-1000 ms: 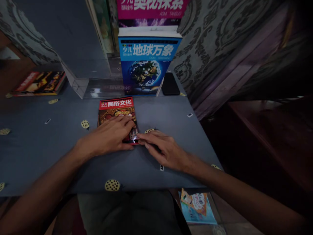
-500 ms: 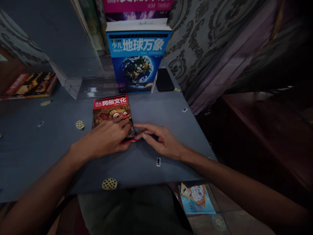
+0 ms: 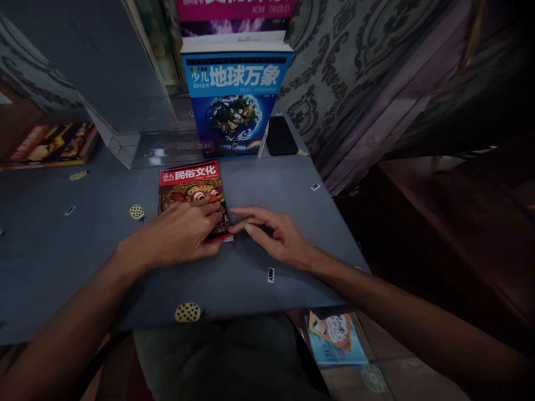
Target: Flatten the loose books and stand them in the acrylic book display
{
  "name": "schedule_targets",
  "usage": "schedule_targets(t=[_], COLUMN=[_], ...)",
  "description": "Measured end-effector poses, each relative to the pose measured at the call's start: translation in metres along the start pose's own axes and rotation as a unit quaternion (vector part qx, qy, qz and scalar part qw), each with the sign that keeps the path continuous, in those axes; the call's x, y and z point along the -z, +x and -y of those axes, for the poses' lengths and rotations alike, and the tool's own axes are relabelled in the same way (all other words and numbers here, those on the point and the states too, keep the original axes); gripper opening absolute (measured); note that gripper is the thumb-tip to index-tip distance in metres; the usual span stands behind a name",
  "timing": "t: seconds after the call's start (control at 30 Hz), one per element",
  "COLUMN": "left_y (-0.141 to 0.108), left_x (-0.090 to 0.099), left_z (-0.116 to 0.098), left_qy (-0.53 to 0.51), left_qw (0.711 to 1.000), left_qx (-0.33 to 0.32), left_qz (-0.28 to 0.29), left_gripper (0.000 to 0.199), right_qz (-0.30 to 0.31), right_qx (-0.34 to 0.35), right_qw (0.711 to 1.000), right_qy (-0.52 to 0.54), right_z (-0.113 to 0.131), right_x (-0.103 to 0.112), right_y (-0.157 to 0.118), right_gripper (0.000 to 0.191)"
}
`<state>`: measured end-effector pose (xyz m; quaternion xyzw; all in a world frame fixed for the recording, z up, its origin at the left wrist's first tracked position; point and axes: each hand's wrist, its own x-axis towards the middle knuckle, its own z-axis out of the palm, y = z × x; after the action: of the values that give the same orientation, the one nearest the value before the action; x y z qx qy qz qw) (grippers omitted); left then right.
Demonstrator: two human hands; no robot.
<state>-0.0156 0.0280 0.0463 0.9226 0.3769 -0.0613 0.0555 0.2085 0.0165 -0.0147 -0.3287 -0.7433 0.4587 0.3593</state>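
A book [image 3: 190,189] with a red and brown cover lies flat in front of me, its white title at the top. My left hand [image 3: 184,231] rests palm down across the lower part of this cover, fingers extended and its thumb by the bottom edge. Beside the book's lower right edge is my right hand [image 3: 273,231], fingers stretched toward it and slightly parted. Its fingertips reach the lower right corner; whether they touch it I cannot tell. White page edges show at that corner.
Behind stands a blue book [image 3: 236,106] with a globe cover, in front of a pink one [image 3: 236,11]. A dark phone [image 3: 281,136] lies beside it. Another book [image 3: 54,143] is at left, near a clear stand [image 3: 111,142]. A colourful booklet [image 3: 338,340] lies below the table edge.
My left hand has shifted very slightly left and down on the cover. The white page edges at the book's lower right corner show more. My right hand is almost unmoved.
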Motion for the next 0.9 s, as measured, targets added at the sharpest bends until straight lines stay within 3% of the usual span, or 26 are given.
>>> schedule_targets(t=[0.17, 0.37, 0.57, 0.7, 0.9], left_y=[-0.001, -0.002, 0.004, 0.017, 0.041], left_x=[-0.002, -0.007, -0.019, -0.031, -0.04], left_z=[0.003, 0.005, 0.007, 0.018, 0.045], left_qy=[0.011, -0.004, 0.039, 0.049, 0.024], left_qw=[1.0, 0.999, 0.996, 0.991, 0.988], left_qx=[-0.008, -0.024, 0.003, 0.026, 0.063], left_qz=[-0.008, -0.037, -0.081, -0.124, -0.139], left_gripper=[0.035, 0.029, 0.03, 0.041, 0.046], right_qz=[0.008, 0.038, 0.039, 0.04, 0.065], right_qx=[0.011, 0.143, 0.203, 0.229, 0.224], right_qw=[0.999, 0.975, 0.949, 0.939, 0.935], right_qy=[-0.037, -0.167, -0.238, -0.255, -0.266], right_z=[-0.001, -0.004, -0.005, -0.007, -0.004], right_x=[-0.001, -0.003, -0.004, -0.003, -0.001], right_y=[-0.001, 0.0, -0.001, -0.003, -0.004], right_gripper=[0.035, 0.026, 0.025, 0.025, 0.025])
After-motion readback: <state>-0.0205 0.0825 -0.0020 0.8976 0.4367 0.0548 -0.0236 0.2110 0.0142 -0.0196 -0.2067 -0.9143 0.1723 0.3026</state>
